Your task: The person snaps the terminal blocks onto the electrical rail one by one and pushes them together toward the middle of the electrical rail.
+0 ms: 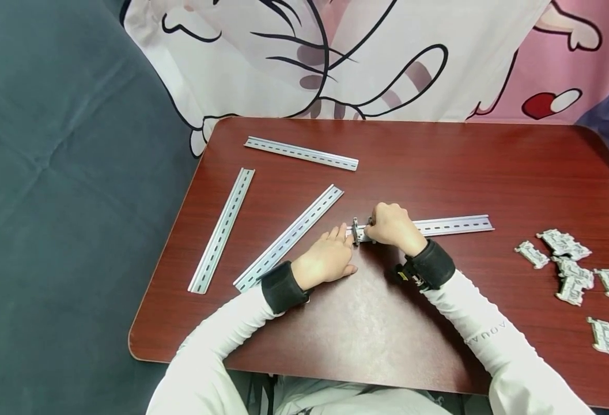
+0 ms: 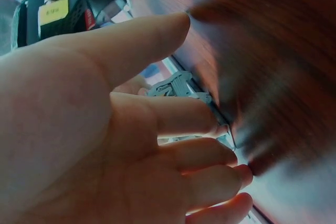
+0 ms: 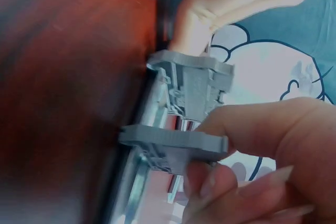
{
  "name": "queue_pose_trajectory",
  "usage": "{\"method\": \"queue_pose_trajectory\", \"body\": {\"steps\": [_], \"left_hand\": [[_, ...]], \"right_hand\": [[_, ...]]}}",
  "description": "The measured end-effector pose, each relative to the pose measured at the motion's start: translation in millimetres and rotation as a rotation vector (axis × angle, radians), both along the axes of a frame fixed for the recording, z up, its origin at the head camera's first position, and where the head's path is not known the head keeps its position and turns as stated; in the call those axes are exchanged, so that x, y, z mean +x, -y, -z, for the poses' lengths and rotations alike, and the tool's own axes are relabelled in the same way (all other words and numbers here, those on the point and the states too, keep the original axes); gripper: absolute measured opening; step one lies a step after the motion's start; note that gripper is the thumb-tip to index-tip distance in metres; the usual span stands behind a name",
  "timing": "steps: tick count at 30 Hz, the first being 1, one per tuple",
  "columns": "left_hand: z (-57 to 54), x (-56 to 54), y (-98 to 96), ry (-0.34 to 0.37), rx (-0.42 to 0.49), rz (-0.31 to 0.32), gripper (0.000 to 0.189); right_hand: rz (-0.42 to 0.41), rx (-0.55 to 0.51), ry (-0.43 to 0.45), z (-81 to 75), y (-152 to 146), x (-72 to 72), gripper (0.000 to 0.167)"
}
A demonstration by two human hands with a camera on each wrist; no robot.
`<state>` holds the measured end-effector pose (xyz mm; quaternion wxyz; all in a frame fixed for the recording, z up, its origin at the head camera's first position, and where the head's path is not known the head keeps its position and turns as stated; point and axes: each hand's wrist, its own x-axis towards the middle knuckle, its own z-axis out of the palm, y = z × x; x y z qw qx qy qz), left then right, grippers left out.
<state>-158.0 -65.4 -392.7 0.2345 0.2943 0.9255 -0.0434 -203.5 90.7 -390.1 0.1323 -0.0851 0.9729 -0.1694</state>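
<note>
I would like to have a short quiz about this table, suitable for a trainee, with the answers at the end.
1. How many slotted metal rails lie on the table?

2. True or false: the right hand pinches a grey clip.

3. In the head view, on which part of the table are the loose clips?
A) left
B) right
C) middle

Key:
1. Four.
2. True.
3. B.
</note>
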Motion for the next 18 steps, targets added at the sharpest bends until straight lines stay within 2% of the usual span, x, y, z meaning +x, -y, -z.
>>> {"method": "queue_pose_trajectory", "body": {"steps": [2, 6, 10, 14, 18], "left_hand": [[0.6, 0.8, 0.2, 0.014, -0.002, -0.006, 0.072], [1.8, 0.9, 0.3, -0.009, -0.006, 0.002, 0.072], [2.3, 1.4, 0.1, -0.027, -0.002, 0.01, 0.072], [1.4, 2.1, -0.6, -0.021, 0.004, 0.013, 0.071], [0.3, 2.4, -0.9, -0.005, 0.007, 0.004, 0.07]], "right_hand": [[0.013, -0.012, -0.024, 3.2, 0, 3.8, 0.03], [0.025, -0.024, -0.07, 3.7, -1, 9.6, 0.036], [0.003, -0.033, -0.05, -4.3, -9, 14.1, 0.038], [-0.02, -0.041, -0.015, -13.5, -35, 17.4, 0.037], [0.012, -0.054, -0.012, -17.9, -79, 21.6, 0.036]]}}
